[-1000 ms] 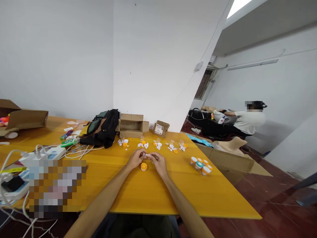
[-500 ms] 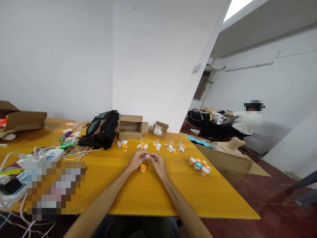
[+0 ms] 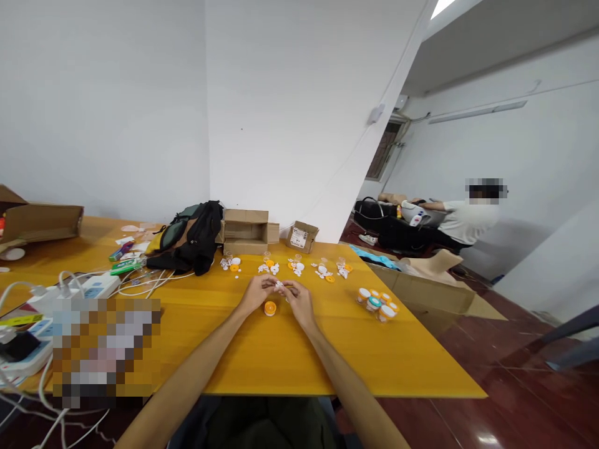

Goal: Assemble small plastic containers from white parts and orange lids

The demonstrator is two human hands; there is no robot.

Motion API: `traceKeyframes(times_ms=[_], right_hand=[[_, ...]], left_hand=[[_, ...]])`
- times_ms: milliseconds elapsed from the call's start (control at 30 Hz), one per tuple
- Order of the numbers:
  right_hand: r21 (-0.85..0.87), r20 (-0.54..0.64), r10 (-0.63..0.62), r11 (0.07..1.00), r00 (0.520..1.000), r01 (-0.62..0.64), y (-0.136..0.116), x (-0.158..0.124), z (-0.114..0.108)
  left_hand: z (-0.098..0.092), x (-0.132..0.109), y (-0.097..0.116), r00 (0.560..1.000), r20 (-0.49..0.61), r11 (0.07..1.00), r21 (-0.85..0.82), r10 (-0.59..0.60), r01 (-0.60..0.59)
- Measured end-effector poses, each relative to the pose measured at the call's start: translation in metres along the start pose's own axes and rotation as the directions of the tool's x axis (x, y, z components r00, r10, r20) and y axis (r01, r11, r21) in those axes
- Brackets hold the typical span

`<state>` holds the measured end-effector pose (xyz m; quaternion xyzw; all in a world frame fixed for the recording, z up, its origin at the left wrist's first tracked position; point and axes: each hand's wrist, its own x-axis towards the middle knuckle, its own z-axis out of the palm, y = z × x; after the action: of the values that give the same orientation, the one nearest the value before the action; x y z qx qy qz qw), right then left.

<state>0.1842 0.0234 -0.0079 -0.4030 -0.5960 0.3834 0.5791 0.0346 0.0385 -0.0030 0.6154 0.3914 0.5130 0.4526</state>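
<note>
Nearest, a smooth yellow-orange tabletop (image 3: pixel 276 368) with faint grain and a straight edge, spread beneath both forearms. On it, just nearer than the fingers, a round orange lid (image 3: pixel 270 308), ringed and shiny. Past that, left hand (image 3: pixel 256 294) and right hand (image 3: pixel 300 302) close together, both curled and nearly closed, with one small white piece (image 3: pixel 279 285) pinched between the fingertips of the two, dark-speckled, its exact outline too small to tell. Off to the right of the right hand, a tight group of clear-sided jars (image 3: pixel 374 304) with orange, white and teal tops. Far left of the left hand, glossy white power strips (image 3: pixel 100 287) and looping cables. Beyond the fingertips, a row of small heaps of flat white parts (image 3: pixel 299 267). Farther, beyond the left hand, a slumped black-and-green backpack (image 3: pixel 194 237); straight ahead, an open cardboard box (image 3: pixel 246 245) and a smaller labelled carton (image 3: pixel 302 237). Behind these, a matte white wall (image 3: pixel 299 106). Well right of the right hand, dark red tiled floor (image 3: pixel 496 380) and, deeper in the room, a person (image 3: pixel 472 223) in white.
</note>
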Motion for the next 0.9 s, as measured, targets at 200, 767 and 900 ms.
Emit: traceKeyframes(times_ms=[200, 767, 900], right_hand=[[-0.056, -0.026, -0.056, 0.997, 0.998, 0.055, 0.0027, 0.0005, -0.0009], [0.015, -0.012, 0.025, 1.000, 1.000, -0.025, 0.0024, 0.0007, -0.0021], [0.037, -0.003, 0.050, 0.998, 0.999, -0.050, 0.0005, 0.0006, -0.0013]], left_hand=[[-0.0001, -0.0003, 0.0000, 1.000, 0.017, 1.000, -0.001, -0.009, 0.009], [0.0007, 0.0002, 0.0032, 1.000, 0.021, 1.000, 0.002, 0.009, -0.009], [0.0015, -0.0012, 0.0056, 1.000, 0.011, 1.000, -0.022, 0.016, -0.016]])
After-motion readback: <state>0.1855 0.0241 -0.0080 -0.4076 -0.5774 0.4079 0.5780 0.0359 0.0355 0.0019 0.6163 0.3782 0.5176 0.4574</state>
